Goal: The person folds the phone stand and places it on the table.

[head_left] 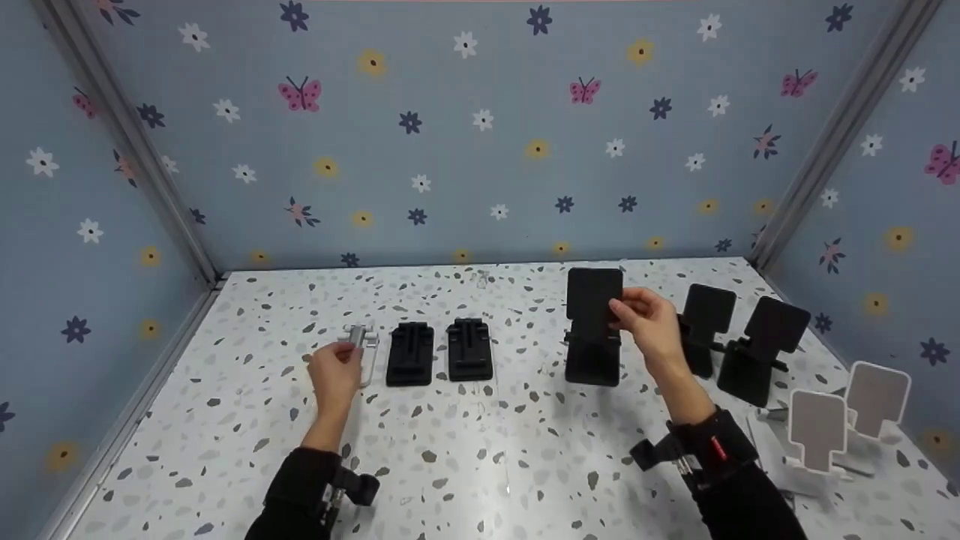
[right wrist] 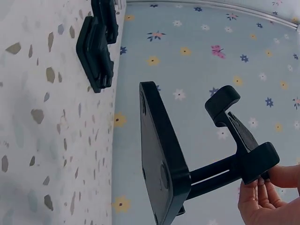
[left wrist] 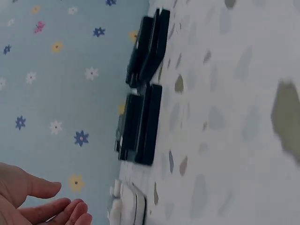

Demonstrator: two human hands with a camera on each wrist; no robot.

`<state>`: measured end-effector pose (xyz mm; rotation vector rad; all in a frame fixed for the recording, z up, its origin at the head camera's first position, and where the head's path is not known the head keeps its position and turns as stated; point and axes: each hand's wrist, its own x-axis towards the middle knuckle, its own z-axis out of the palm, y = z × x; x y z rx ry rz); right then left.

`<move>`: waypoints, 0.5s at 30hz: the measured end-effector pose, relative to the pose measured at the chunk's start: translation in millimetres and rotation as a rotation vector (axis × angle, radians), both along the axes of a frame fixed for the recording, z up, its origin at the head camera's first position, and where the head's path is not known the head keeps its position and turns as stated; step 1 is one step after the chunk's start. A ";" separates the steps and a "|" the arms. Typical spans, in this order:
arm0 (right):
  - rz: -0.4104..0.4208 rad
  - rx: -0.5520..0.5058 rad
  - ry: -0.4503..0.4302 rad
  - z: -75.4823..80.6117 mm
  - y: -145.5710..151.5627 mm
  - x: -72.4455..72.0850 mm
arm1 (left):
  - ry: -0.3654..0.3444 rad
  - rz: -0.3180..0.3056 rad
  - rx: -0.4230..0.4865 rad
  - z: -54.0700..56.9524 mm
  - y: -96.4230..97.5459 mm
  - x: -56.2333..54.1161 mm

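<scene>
My right hand (head_left: 651, 330) pinches the edge of an unfolded black phone stand (head_left: 594, 322) between thumb and fingers. In the right wrist view the stand's flat base (right wrist: 161, 164) tilts, raised off the table, with its arm and cradle extended toward the fingers. At the left, my left hand (head_left: 335, 375) is beside a folded white phone stand (head_left: 369, 360). The left wrist view shows thumb and fingers of that hand apart, loosely bent, with a gap to the white stand (left wrist: 127, 204). Right of it lie two folded black phone stands (head_left: 410, 354) (head_left: 470, 349).
Two unfolded black phone stands (head_left: 709, 309) (head_left: 776, 326) stand at the right. Nearer the right front corner are two unfolded white phone stands (head_left: 817, 431) (head_left: 877, 397). Flowered panels (head_left: 480, 150) enclose the speckled table (head_left: 465, 465) at the back and both sides.
</scene>
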<state>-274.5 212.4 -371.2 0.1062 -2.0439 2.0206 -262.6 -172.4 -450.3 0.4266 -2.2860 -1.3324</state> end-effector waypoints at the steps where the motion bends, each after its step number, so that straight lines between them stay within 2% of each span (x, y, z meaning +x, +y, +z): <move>1: 0.007 -0.013 0.016 1.7 -1.8 2.4 | 0.016 -0.025 0.013 1.3 7.6 1.3; 3: 0.023 -0.047 0.045 4.9 -5.4 7.0 | 0.036 -0.085 0.062 3.8 24.4 5.0; 5: 0.042 -0.088 0.072 8.0 -9.3 11.7 | 0.031 -0.160 0.150 5.2 42.3 10.5; 10: 0.094 -0.170 0.124 12.3 -17.7 23.5 | -0.035 -0.372 0.414 5.3 85.2 27.0; 15: 0.116 -0.227 0.128 12.0 -23.4 34.2 | -0.128 -0.576 0.542 9.6 116.8 42.9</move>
